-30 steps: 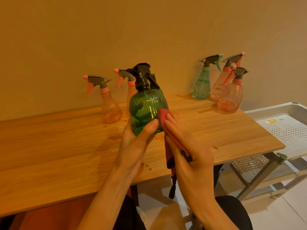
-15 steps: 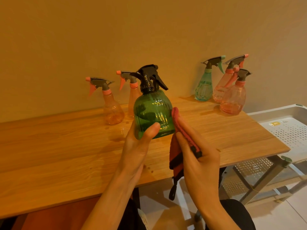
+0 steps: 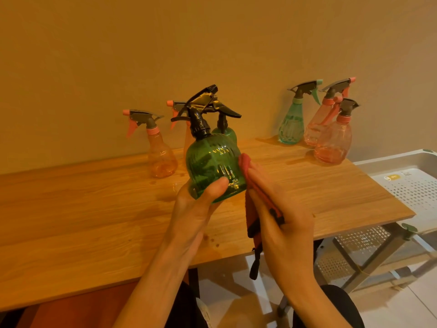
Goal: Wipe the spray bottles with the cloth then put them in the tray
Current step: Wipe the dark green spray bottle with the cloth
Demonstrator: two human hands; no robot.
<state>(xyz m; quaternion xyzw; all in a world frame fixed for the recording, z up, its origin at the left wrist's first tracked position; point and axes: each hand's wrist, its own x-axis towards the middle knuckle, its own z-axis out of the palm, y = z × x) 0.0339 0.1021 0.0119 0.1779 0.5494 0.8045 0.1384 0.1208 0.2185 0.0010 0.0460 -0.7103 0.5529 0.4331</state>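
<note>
My left hand grips a green ribbed spray bottle with a black trigger head from below, thumb across its front, and holds it tilted above the wooden table. My right hand holds a red cloth and presses it with straight fingers against the bottle's right side. The cloth's black-edged end hangs below that hand. The white perforated tray stands to the right of the table, with no bottle visible in it.
Along the wall stand an orange bottle, another orange one partly hidden, a second green bottle behind the held one, a teal bottle and two pink bottles. A lower perforated shelf sits under the tray.
The green bottle has been turned and tilted in my left hand, its trigger head now pointing up and right. The cloth has slid from the bottle's front round to its right side.
</note>
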